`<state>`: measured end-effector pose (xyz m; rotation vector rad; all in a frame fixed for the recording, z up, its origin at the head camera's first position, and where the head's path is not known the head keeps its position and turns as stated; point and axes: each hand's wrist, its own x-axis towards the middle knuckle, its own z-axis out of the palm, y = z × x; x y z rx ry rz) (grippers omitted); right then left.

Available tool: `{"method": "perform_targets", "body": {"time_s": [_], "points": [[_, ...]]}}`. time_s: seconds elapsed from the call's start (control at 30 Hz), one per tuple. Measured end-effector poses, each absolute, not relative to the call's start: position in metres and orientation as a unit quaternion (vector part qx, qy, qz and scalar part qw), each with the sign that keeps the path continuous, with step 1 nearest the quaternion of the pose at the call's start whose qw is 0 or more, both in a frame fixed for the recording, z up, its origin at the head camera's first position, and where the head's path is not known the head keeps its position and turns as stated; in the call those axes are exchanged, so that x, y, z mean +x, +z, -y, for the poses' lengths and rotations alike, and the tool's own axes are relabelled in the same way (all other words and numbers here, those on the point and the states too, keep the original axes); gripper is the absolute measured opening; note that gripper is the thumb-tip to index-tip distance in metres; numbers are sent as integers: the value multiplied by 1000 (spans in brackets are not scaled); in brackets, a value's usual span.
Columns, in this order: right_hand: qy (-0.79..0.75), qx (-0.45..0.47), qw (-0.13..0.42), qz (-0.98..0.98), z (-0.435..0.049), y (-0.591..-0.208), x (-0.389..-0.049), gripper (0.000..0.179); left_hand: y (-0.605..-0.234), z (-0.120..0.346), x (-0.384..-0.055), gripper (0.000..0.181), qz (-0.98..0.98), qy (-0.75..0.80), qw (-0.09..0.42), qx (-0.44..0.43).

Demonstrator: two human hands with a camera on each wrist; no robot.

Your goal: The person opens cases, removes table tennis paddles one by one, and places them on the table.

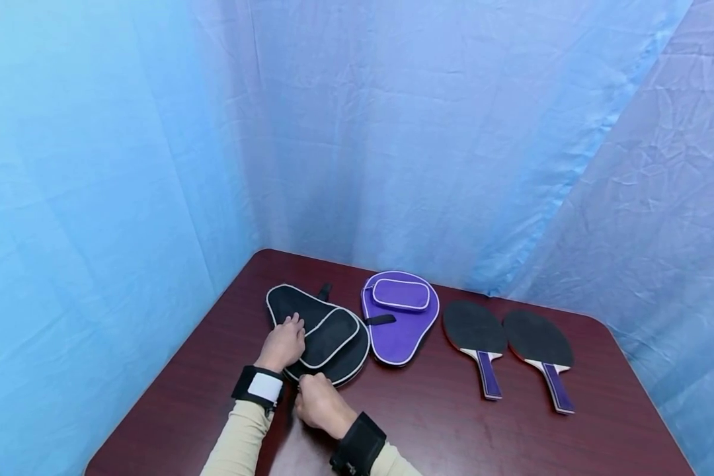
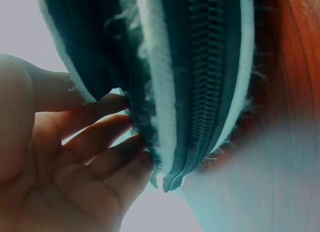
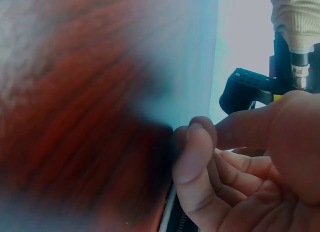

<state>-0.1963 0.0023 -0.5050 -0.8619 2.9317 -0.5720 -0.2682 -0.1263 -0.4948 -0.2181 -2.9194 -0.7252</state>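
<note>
Purple case (image 1: pixel 409 325) (paddles (image 1: pixel 475 325) beyond) flanks black case (image 1: pixel 330 336).

Left drape (image 1: pixel 83 165): pale blue fabric, lightly creased — brightest at upper left of frame. Rear drape (image 1: pixel 345 132): blue to lilac, upper centre. Right drape (image 1: pixel 660 218): greyer, wrinkled, right edge. Table (image 1: pixel 440 423): dark reddish-brown, glossy, rounded far corners, lower centre — soft light reflected near bottom edge.

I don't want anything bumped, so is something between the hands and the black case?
No, nothing visible is. The left hand touches the top of the black case, and the right hand pinches at its near edge. The purple case lies to the right, not in between.
</note>
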Motion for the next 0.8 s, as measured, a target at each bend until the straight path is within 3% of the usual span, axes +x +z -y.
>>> {"method": "perform_targets", "body": {"time_s": [0.23, 0.8], "points": [[-185, -306, -2, -934, -5, -508, -198, 20, -496, 127, -268, 34, 964, -246, 79, -62], [-151, -421, 49, -893, -34, -503, -215, 19, -492, 136, -264, 33, 947, -281, 152, -34]]}}
